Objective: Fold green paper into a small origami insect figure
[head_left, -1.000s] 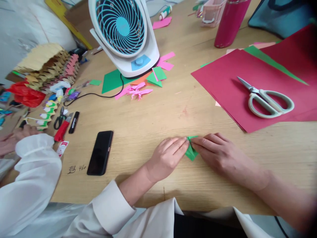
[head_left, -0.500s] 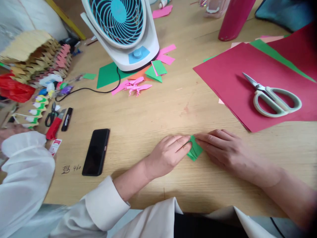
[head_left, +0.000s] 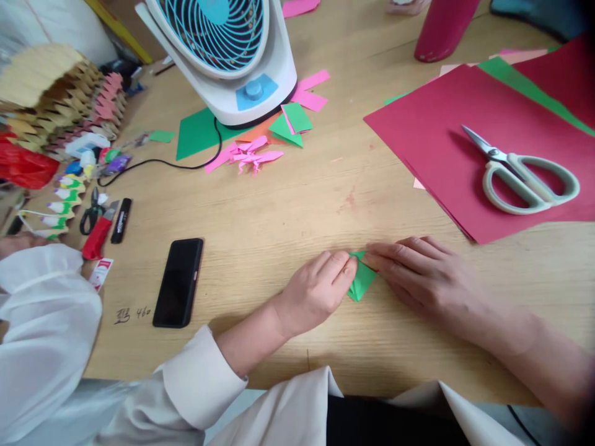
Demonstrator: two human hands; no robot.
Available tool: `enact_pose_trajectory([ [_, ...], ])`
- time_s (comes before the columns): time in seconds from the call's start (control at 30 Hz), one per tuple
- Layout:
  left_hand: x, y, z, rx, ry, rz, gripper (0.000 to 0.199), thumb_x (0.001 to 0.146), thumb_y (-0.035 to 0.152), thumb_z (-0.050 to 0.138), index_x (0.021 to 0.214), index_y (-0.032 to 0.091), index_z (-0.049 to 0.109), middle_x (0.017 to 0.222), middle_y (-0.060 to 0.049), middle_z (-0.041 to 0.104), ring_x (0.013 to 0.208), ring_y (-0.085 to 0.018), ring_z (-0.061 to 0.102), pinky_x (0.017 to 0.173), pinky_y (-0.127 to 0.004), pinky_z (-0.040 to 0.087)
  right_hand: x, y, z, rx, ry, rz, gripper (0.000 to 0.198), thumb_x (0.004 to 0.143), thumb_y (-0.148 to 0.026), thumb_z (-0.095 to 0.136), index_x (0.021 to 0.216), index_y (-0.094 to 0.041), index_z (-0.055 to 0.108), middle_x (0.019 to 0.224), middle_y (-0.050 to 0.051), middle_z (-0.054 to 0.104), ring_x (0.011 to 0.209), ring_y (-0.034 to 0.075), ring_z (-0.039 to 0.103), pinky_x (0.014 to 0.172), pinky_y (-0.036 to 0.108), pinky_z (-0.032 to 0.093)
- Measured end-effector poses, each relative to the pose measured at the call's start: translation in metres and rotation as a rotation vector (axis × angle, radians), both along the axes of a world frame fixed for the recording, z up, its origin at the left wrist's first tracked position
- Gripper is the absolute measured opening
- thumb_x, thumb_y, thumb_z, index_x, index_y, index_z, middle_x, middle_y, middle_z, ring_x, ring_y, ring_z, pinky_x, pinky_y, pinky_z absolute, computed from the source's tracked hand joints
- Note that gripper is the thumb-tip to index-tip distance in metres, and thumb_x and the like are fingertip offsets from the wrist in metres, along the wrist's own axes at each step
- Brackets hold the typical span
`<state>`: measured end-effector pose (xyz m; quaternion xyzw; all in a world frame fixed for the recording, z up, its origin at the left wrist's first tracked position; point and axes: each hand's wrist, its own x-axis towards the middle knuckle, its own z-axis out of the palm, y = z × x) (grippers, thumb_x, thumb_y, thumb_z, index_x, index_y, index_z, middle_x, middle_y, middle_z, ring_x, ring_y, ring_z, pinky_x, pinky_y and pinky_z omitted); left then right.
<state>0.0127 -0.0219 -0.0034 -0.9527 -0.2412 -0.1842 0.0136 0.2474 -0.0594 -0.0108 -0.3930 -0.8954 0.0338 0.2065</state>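
Observation:
A small piece of folded green paper (head_left: pixel 364 283) lies on the wooden table between my two hands, creased lines running down to its lower point. My left hand (head_left: pixel 317 291) pinches its left edge between thumb and fingers. At its upper right corner, the fingertips of my right hand (head_left: pixel 425 279) are closed together on the paper, with the thumb partly hidden beneath. To the right, light-handled scissors (head_left: pixel 520 173) rest on large sheets of dark red paper (head_left: pixel 432 133).
A black phone (head_left: pixel 178 283) lies left of my hands. Behind stand a white fan (head_left: pixel 223 56) and a magenta bottle (head_left: pixel 444 31). Pink folded paper pieces (head_left: pixel 251 155) lie before the fan. At the far left is another person's white sleeve (head_left: pixel 46 310), near a red box cutter (head_left: pixel 100 232).
My left fingers have curled in more tightly and shifted slightly left on the green paper. Its front now shows a broader, flatter face. The whole view has shifted slightly.

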Motion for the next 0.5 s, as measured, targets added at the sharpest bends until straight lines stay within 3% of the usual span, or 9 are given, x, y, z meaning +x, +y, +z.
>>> enact_pose_trajectory([
  [0.3,0.002,-0.012,0.0,-0.084,-0.084,0.119,0.028,0.095,0.008,0.05,0.123,0.004,0.056,0.105,-0.012,0.068,0.097,-0.021,0.065,0.086,-0.034,0.059,-0.013,-0.013,0.003,-0.029,0.059,0.1,0.024,0.097,-0.013,0.05,0.115,-0.007,0.065,0.123,0.017,0.065,0.106,0.027,0.061,0.086,0.043,0.05],
  [0.5,0.0,-0.012,0.0,-0.202,-0.05,0.269,0.012,0.097,0.015,0.051,0.1,0.013,0.062,0.087,-0.006,0.064,0.085,-0.017,0.064,0.079,-0.032,0.057,-0.012,-0.013,0.003,0.004,-0.009,0.103,0.026,0.099,-0.01,0.044,0.111,-0.006,0.066,0.12,0.017,0.067,0.104,0.026,0.062,0.087,0.044,0.049],
])
